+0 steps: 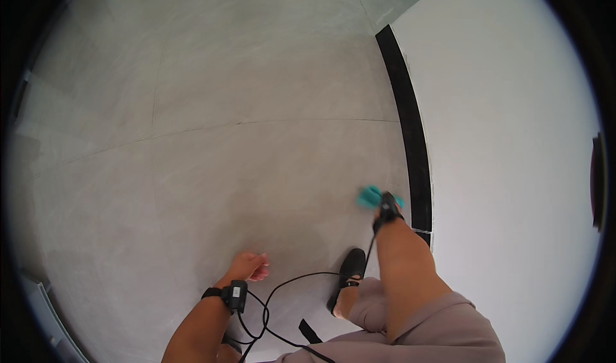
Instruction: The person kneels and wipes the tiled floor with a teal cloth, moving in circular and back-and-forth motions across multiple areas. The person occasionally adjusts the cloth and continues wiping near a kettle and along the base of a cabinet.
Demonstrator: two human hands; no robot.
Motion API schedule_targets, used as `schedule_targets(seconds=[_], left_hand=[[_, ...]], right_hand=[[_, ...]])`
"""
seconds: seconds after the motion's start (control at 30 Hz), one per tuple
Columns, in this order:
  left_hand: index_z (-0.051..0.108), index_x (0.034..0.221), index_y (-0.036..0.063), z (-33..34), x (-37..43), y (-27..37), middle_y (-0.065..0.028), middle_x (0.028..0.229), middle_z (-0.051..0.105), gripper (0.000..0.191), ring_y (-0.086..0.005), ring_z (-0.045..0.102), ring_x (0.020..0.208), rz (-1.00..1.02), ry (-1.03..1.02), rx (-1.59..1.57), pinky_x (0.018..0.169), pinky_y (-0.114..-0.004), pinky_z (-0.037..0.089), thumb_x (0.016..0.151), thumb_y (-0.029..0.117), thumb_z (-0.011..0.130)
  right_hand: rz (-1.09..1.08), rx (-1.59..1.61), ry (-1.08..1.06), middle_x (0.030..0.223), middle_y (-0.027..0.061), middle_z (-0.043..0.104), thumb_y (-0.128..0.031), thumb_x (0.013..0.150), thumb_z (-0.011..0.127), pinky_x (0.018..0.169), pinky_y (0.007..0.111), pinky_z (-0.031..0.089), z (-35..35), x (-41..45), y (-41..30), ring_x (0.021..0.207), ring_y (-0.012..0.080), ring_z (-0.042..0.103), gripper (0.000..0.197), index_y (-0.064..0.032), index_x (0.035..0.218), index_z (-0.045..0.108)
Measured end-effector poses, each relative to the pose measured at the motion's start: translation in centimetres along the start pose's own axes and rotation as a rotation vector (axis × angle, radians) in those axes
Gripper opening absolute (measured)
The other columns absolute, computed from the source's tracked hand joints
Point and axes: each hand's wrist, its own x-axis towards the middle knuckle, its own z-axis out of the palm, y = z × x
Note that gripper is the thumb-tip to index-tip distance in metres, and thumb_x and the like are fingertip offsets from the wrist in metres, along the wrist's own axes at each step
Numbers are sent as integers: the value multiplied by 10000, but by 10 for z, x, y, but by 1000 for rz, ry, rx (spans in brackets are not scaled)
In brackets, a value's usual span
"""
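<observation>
My right hand (377,213) is shut on a crumpled teal cloth (369,197), whose folds stick out on both sides of it. The fingers are mostly hidden behind a black strapped device (388,208) on that wrist. Cloth and hand appear just left of the black baseboard (409,136); whether the cloth touches the floor is unclear. My left hand (249,266) hangs over the grey floor (269,170) with its fingers curled in and nothing visible in them. Another black device (236,296) is strapped to the left wrist.
Black cables (265,310) loop between the wrist devices, passing near a black shoe (353,264) on my foot. A white wall (491,122) rises along the right side, with a dark object (597,182) at its far edge. A pale panel-like object (48,315) stands at lower left.
</observation>
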Motion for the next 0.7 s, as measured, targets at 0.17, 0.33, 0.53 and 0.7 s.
schedule_targets(seconds=[0.17, 0.33, 0.53, 0.7], left_hand=[[639, 812, 7, 22, 10, 17, -108, 712, 671, 413, -165, 622, 565, -107, 183, -55, 530, -273, 494, 888, 411, 597], [641, 788, -1, 26, 0, 25, -107, 678, 663, 435, -165, 618, 539, -185, 304, -91, 508, -271, 483, 874, 425, 617], [638, 757, 1, 35, 3, 31, -104, 641, 649, 401, -171, 615, 513, -117, 287, -46, 474, -272, 468, 879, 383, 618], [634, 739, 0, 39, 3, 40, -103, 621, 643, 382, -170, 610, 499, -184, 318, -88, 464, -266, 462, 883, 353, 618]], right_hand=[[-353, 238, -337, 901, 212, 655, -225, 685, 627, 760, 444, 479, 114, 4, -162, 853, 399, 613, 403, -8, 1024, 628], [-525, 514, -687, 949, 225, 656, -262, 712, 580, 801, 436, 482, 135, 45, -260, 911, 394, 621, 418, -31, 1054, 646], [-307, 292, -384, 976, 187, 662, -260, 715, 584, 820, 440, 489, 41, 185, -148, 938, 394, 615, 347, -97, 1011, 660], [-300, -37, -121, 1104, 237, 605, -170, 718, 537, 857, 467, 452, 43, 173, -51, 1040, 414, 549, 437, -66, 1136, 608]])
